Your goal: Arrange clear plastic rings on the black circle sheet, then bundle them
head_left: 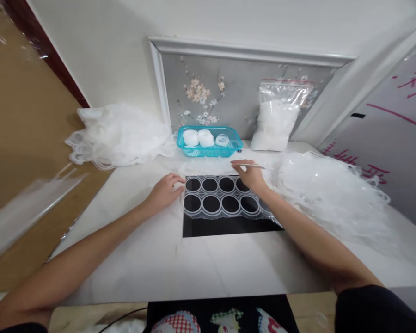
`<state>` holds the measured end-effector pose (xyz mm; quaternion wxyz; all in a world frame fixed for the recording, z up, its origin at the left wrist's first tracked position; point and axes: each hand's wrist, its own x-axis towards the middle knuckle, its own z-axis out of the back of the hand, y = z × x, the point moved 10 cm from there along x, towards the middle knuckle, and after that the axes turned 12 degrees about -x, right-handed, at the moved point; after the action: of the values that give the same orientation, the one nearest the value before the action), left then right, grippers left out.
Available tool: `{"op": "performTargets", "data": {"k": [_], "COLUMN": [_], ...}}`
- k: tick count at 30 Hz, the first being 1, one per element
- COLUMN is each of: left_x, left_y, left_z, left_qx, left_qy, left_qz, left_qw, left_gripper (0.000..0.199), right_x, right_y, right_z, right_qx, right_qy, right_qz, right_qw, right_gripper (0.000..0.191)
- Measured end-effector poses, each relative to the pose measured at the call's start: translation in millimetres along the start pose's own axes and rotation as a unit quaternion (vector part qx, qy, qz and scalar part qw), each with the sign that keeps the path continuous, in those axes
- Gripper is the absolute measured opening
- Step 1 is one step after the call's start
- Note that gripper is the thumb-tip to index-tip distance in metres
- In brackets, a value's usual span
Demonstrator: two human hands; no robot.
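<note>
A translucent plastic sheet [201, 193] with two rows of round openings lies on a black mat [229, 227]. My left hand [165, 190] is at the sheet's left edge, thumb and bent fingers closed in on its upper corner. Over the upper right part of the sheet, my right hand [250, 176] pinches a thin, pale, pen-like tool [251, 165]. Its shaft lies nearly level, and its working tip is too small to make out. My right hand and forearm hide the sheet's right end.
Behind the mat stands a blue basket [210, 152] with several white ring bundles [205, 138]. A zip bag [277, 120] of white pieces leans at the wall. Heaps of clear ringed sheets lie left [118, 134] and right [326, 189] on the white table [201, 268].
</note>
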<state>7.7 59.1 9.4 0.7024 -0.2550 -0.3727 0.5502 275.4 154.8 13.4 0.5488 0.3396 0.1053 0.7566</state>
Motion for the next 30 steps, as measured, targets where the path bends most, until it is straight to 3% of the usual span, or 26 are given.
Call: {"op": "performTargets", "data": {"k": [2, 4, 8, 12, 24, 27, 30], "left_x": [-20, -38, -57, -61, -61, -59, -56], "left_y": [-24, -36, -45, -45, -43, -41, -41], "left_z": [-21.1, -36.5, -49.7, -51.0, -54.2, -52.9, -50.2], "left_qx": [0.106, 0.195, 0.320, 0.334, 0.326, 0.312, 0.275], "left_qy": [0.069, 0.103, 0.107, 0.101, 0.126, 0.133, 0.135], "left_qz": [-0.083, -0.134, -0.210, -0.239, -0.208, -0.194, -0.171], "left_qw": [0.988, 0.966, 0.918, 0.906, 0.914, 0.921, 0.936], "left_gripper": [0.024, 0.028, 0.033, 0.033, 0.032, 0.032, 0.033], "right_x": [-13, -27, -39, -41, -43, -49, -68], "right_y": [43, 76, 106, 108, 106, 113, 129], "right_z": [-31, -61, -92, -98, -96, -89, -82], "right_qx": [0.073, 0.119, 0.164, 0.185, 0.178, 0.146, 0.047], "right_qy": [0.083, 0.160, 0.196, 0.183, 0.177, 0.154, 0.114], "right_qz": [0.049, 0.065, 0.061, 0.069, 0.089, 0.127, 0.219], "right_qw": [0.993, 0.978, 0.965, 0.963, 0.964, 0.969, 0.968], "right_gripper": [0.024, 0.029, 0.038, 0.034, 0.023, 0.020, 0.019]}}
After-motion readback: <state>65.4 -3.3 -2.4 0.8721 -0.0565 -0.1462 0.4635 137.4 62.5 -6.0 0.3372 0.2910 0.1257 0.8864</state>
